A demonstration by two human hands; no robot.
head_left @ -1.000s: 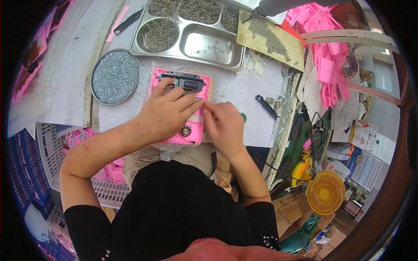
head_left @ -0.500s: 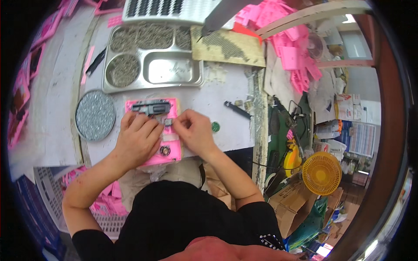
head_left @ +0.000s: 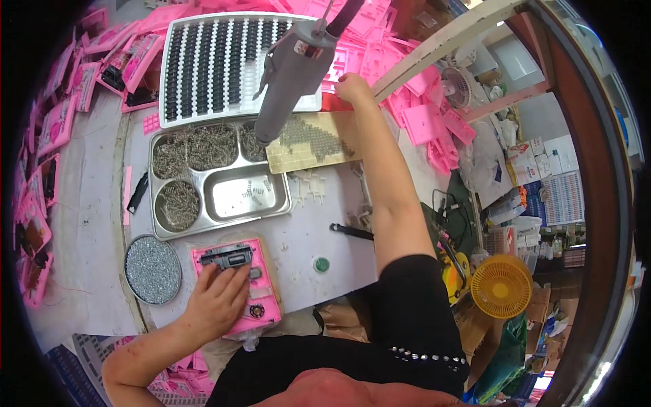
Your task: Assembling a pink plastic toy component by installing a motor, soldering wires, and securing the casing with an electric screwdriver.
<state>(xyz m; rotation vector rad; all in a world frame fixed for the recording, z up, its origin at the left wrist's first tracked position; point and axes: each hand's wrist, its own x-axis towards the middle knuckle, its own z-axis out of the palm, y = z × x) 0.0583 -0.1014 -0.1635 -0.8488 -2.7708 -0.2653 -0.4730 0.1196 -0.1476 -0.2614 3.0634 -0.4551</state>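
A white tray (head_left: 249,76) of black pieces (head_left: 203,71) lies left of the right hand (head_left: 354,89), its grip unclear. A steel tray (head_left: 224,200) of springs (head_left: 212,146) sits beyond the left hand (head_left: 217,300), unclenched atop a pink casing (head_left: 266,277); at that hand's left, a round dish (head_left: 180,274) holds metal bits (head_left: 152,269).

Yellow basket (head_left: 502,287), small fan (head_left: 457,87), cardboard (head_left: 477,330)

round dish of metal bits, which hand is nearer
Left: the left hand is right of the dish, at the pink casing; the right hand is farther off, ahead by pink parts.
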